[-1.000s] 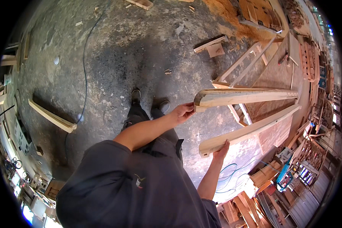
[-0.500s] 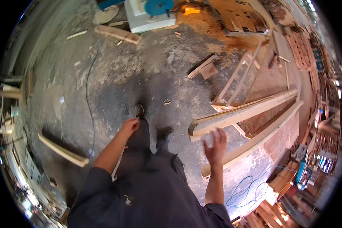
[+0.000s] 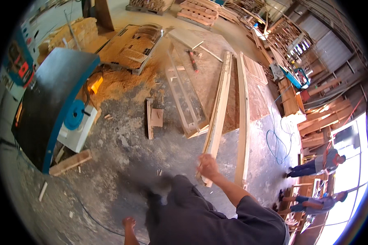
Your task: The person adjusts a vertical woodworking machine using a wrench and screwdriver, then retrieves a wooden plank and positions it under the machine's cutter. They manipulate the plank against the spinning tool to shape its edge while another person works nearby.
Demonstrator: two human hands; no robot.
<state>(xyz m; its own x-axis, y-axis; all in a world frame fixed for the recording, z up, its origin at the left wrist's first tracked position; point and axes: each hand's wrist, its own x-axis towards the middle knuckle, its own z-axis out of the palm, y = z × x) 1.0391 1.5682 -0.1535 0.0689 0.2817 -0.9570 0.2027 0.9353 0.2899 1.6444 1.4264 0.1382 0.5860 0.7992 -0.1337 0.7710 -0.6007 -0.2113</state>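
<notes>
Two long pale timber beams lie over a wooden frame and sheet [image 3: 254, 105], their near ends toward me. My right hand [image 3: 207, 166] is curled in front of the near end of the middle beam [image 3: 219, 102]; whether it grips that beam I cannot tell. The other beam [image 3: 243, 114] runs just to its right. My left hand [image 3: 129, 223] hangs low over the floor, apart from the timber, fingers curled; anything in it is too small to make out.
A blue-edged machine [image 3: 55, 90] stands left. Sawdust-covered boards [image 3: 126, 47], stacked timber [image 3: 196, 13] and loose offcuts [image 3: 69, 161] lie around. A hose [image 3: 276, 143] coils right. Two other people [image 3: 323, 163] are at the right, near a bright opening.
My view has swung right, bringing the machine and people in. My left hand has left the beam and dropped low. My right hand came off the outer beam and is now at the middle one's end.
</notes>
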